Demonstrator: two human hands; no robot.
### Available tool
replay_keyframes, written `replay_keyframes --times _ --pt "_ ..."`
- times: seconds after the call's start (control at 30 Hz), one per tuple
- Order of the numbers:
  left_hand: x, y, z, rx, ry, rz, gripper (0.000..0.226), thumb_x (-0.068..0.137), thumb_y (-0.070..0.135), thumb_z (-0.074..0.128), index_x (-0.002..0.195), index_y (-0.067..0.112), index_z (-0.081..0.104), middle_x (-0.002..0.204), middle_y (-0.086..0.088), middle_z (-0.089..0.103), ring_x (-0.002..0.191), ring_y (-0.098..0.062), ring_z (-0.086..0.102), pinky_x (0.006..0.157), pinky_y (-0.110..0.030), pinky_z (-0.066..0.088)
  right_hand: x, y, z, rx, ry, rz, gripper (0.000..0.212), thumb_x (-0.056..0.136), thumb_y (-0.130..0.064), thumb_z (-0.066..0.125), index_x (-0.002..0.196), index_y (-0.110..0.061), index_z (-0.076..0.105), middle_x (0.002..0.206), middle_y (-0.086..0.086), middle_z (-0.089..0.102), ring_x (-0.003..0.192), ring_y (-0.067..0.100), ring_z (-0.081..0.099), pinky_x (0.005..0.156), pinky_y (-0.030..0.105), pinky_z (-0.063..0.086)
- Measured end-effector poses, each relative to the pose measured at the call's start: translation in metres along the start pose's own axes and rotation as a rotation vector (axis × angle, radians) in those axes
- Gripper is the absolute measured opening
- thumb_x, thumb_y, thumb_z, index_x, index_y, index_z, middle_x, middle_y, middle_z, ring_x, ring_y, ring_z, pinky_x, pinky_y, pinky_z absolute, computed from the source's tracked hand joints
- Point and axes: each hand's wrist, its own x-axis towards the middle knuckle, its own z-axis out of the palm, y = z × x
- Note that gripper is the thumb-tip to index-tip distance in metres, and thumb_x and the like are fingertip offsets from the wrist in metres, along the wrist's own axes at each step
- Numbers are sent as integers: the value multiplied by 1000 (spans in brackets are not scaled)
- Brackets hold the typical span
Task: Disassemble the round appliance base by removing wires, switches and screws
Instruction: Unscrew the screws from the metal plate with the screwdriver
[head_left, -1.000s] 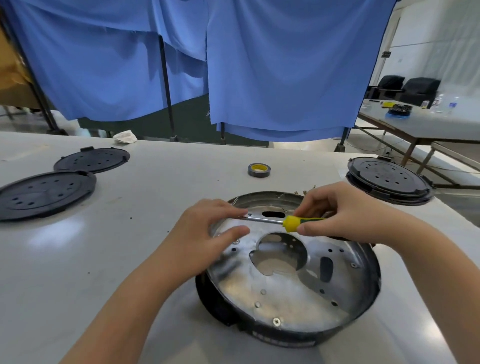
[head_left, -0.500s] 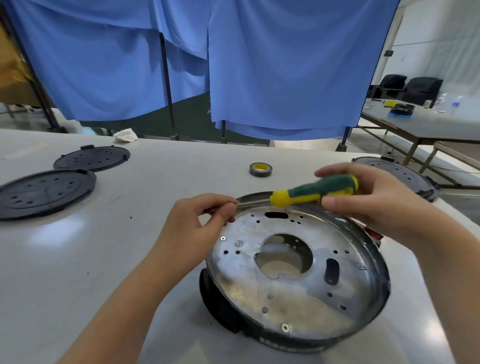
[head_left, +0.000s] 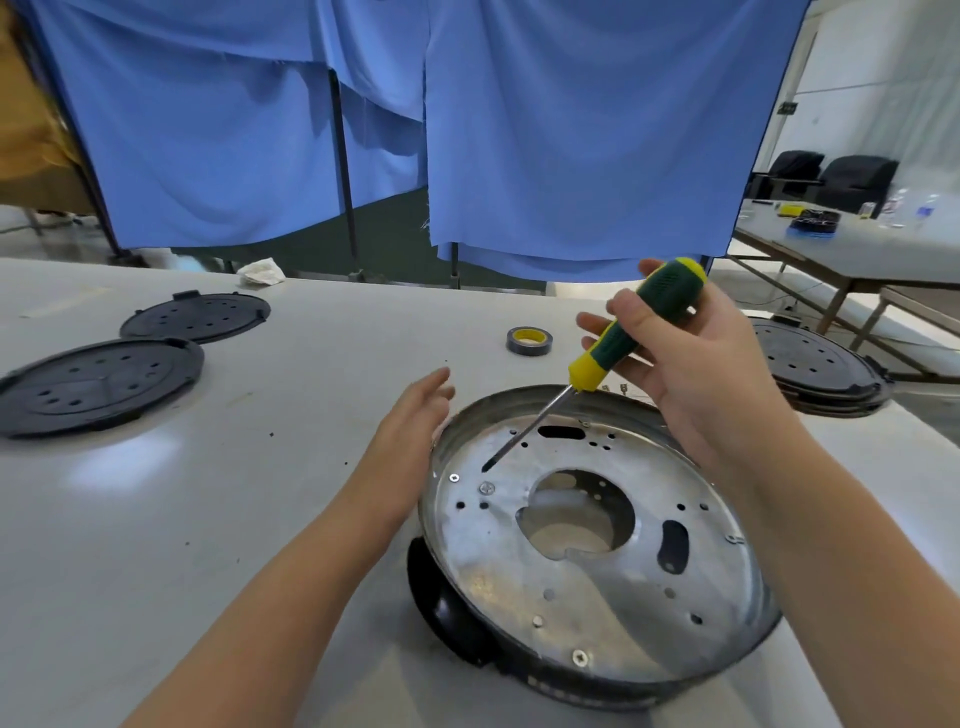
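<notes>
— Blue curtains (head_left: 571, 130) are hanging behind the grey bench (head_left: 260, 519), yes?

— Yes, and I'm seeing the round appliance base (head_left: 597, 545) lying on the bench in front of me, its metal plate facing up, its black housing underneath.

— What else is lying around it?

— Two black covers (head_left: 98, 384) are sitting at far left, another black cover (head_left: 815, 364) at right, and a tape roll (head_left: 529, 341) beyond the base.

— And the hands?

— I'm watching the left hand (head_left: 410, 431) resting against the base's left rim, fingers straight and together. The right hand (head_left: 691, 364) is gripping the screwdriver (head_left: 618, 348) by its handle, tip pointing down just above the plate near two screws (head_left: 487, 487).
</notes>
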Motion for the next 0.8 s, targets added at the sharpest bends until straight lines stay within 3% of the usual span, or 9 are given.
replay_keyframes --times 0.07,0.13,0.2,0.4,0.57,0.8 --pt "0 -4 3 -58 -44 -169 37 98 40 41 133 33 52 137 6 54 123 -13 52 108 -36 36 0 1 4 16 -41 -17 24 90 -8 60 112 -14 50 91 7 66 86 27 73 67 34 59" --pt "-2 -7 7 -151 -106 -248 35 89 48 48 114 33 68 123 3 66 110 -16 63 104 -41 42 -1 2 9 -37 -91 -46 22 92 -8 58 110 -15 49 95 10 63 86 26 73 68 34 59" --pt "-4 -7 10 -169 -129 -240 32 81 51 51 95 36 75 105 6 73 98 -13 69 97 -39 47 -1 3 12 -126 -133 -93 20 93 -8 57 107 -20 48 100 11 59 87 23 73 70 33 59" --pt "-6 -4 15 -183 -152 -193 31 62 54 49 71 39 74 89 10 75 83 -7 71 87 -33 49 1 2 14 -232 -193 -154 22 94 -9 56 107 -24 46 103 10 58 87 19 72 71 32 60" --pt "-6 -6 17 -187 -201 -139 32 72 50 44 69 40 74 84 12 75 79 -3 70 80 -29 48 3 4 13 -214 -189 -144 22 94 -10 56 108 -24 46 104 9 58 86 19 72 72 32 59" --pt "-4 -7 16 -242 -250 -115 31 69 48 44 67 37 73 80 11 74 73 -4 69 74 -27 49 5 6 13 -212 -185 -128 22 95 -9 55 107 -24 46 104 10 58 86 19 72 71 32 60"
